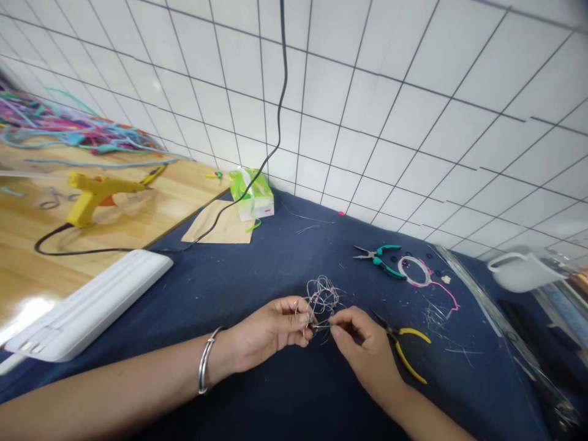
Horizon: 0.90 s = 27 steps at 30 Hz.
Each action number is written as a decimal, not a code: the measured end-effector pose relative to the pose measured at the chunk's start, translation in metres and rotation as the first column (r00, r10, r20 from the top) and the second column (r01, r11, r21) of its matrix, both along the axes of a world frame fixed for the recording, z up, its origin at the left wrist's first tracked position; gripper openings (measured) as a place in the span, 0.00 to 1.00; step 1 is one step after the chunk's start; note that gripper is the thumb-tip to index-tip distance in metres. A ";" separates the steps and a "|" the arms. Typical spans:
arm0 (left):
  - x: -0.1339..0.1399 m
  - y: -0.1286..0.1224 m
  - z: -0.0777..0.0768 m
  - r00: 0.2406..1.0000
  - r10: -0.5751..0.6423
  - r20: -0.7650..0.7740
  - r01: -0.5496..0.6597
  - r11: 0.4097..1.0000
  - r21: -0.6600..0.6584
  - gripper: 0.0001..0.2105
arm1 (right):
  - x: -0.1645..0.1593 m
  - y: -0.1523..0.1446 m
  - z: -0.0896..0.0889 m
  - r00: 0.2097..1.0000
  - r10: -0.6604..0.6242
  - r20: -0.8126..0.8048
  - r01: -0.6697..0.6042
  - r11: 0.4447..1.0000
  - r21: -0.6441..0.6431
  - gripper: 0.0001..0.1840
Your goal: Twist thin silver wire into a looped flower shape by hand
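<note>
A small frame of looped thin silvery wire [323,294] is held over the dark blue cloth. My left hand [275,324] grips its left side between thumb and fingers. At its lower right, my right hand [361,340] pinches a wire end between thumb and forefinger. Beside the right hand lie yellow-handled pliers [411,355], their jaws partly hidden by that hand. Farther back, teal-handled needle-nose pliers [379,257] rest on the cloth next to a coil of clear line [413,271] with a pink strand.
Wire offcuts [436,318] lie at right, near a white mug [523,271]. A white power strip [92,306], a yellow glue gun [98,196] and colourful pipe cleaners [92,128] are at left. A tissue pack [252,196] stands by the tiled wall, where a black cord hangs.
</note>
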<state>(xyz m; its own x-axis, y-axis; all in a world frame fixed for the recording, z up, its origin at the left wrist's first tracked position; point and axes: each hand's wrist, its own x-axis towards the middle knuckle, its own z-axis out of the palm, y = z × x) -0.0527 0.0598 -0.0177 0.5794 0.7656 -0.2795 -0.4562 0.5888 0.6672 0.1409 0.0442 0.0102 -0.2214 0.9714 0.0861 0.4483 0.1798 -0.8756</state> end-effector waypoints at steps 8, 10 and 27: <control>0.000 0.001 -0.001 0.999 0.029 0.038 -0.027 0.999 -0.031 0.04 | 0.002 -0.002 0.011 0.968 0.242 -0.068 -0.238 0.970 0.055 0.08; 0.000 0.001 -0.001 0.998 0.030 0.049 -0.029 0.999 -0.029 0.04 | 0.001 -0.003 0.009 0.944 0.295 -0.148 -0.305 0.951 -0.050 0.07; -0.002 0.002 -0.004 0.999 -0.014 0.030 0.014 1.000 -0.012 0.03 | 0.001 0.001 -0.002 0.941 0.249 -0.231 -0.272 0.960 -0.074 0.13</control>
<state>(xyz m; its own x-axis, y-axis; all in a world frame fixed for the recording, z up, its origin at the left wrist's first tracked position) -0.0544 0.0618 -0.0219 0.5984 0.7540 -0.2710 -0.4674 0.6032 0.6463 0.1415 0.0452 0.0084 -0.4548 0.8884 0.0629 0.1948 0.1682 -0.9663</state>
